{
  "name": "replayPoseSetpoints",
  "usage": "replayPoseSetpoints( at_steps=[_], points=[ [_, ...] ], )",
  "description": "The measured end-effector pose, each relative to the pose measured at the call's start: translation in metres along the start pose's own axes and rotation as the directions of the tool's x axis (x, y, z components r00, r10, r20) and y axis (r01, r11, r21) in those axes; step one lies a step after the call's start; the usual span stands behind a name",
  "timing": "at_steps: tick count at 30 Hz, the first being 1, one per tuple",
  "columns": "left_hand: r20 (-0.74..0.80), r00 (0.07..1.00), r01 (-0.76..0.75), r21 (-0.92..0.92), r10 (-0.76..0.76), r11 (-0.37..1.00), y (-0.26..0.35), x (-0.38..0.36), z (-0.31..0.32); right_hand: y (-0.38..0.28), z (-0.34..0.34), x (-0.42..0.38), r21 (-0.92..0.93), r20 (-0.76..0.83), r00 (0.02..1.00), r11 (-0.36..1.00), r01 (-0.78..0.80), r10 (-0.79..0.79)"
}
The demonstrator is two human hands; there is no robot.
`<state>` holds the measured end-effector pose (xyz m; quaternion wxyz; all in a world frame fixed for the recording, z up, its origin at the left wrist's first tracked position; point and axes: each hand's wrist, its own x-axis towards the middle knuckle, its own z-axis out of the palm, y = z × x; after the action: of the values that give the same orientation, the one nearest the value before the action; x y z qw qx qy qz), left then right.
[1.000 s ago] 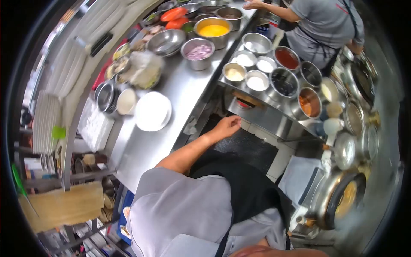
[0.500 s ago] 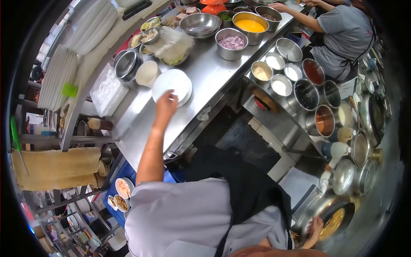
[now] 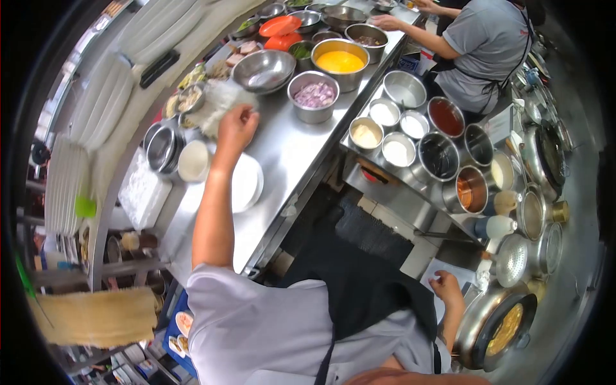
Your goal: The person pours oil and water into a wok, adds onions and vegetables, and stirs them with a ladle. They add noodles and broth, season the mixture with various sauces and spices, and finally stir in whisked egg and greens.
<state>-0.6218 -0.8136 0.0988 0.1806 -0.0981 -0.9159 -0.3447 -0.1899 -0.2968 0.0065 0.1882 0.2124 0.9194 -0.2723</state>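
Note:
My left hand [image 3: 237,127] hangs over the steel counter [image 3: 285,151], its fingers half bent and apart with nothing visible in them. Just beyond it is a pale, stringy heap like thin noodles [image 3: 224,99]; whether I touch it cannot be made out. Under my left forearm, partly hidden, lie white plates [image 3: 249,183], with a cream-coloured tub [image 3: 194,160] beside them. My right hand [image 3: 448,289] is raised above the stove side, fingers loosely curled and apart. Below it sits a dark pan [image 3: 507,330] with yellow food, resting on a larger metal pan.
Metal pots of chopped purple onion [image 3: 314,95] and yellow liquid [image 3: 340,62] line the counter. A side table holds several sauce pots [image 3: 439,155]. A co-worker [image 3: 484,54] stands at the far right end. Plate stacks [image 3: 67,183] fill the left shelf.
My left hand has moved from the white plates forward to the noodle-like heap. My right hand has left the dark pan and risen. The view has shifted.

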Motion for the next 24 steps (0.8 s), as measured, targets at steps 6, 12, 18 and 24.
replayPoseSetpoints(
  at_steps=[6, 12, 18, 24],
  points=[
    [0.216, 0.966, -0.136, -0.032, 0.140, 0.990, -0.066, 0.214, 0.116, -0.061, 0.009, 0.037, 0.135, 0.047, 0.993, 0.984, -0.115, 0.109],
    [0.483, 0.875, -0.229, 0.349, 0.036, 0.909, -0.086, 0.332, 0.215, -0.068, 0.043, 0.060, 0.151, 0.119, 0.967, 0.959, -0.241, 0.225],
    [0.610, 0.792, -0.339, 0.490, -0.038, 0.803, -0.110, 0.364, 0.286, -0.081, 0.056, 0.065, 0.138, 0.156, 0.929, 0.924, -0.358, 0.336],
    [0.620, 0.783, -0.328, 0.483, -0.053, 0.811, -0.122, 0.370, 0.300, -0.088, 0.060, 0.079, 0.132, 0.177, 0.913, 0.911, -0.392, 0.367]
  ],
)
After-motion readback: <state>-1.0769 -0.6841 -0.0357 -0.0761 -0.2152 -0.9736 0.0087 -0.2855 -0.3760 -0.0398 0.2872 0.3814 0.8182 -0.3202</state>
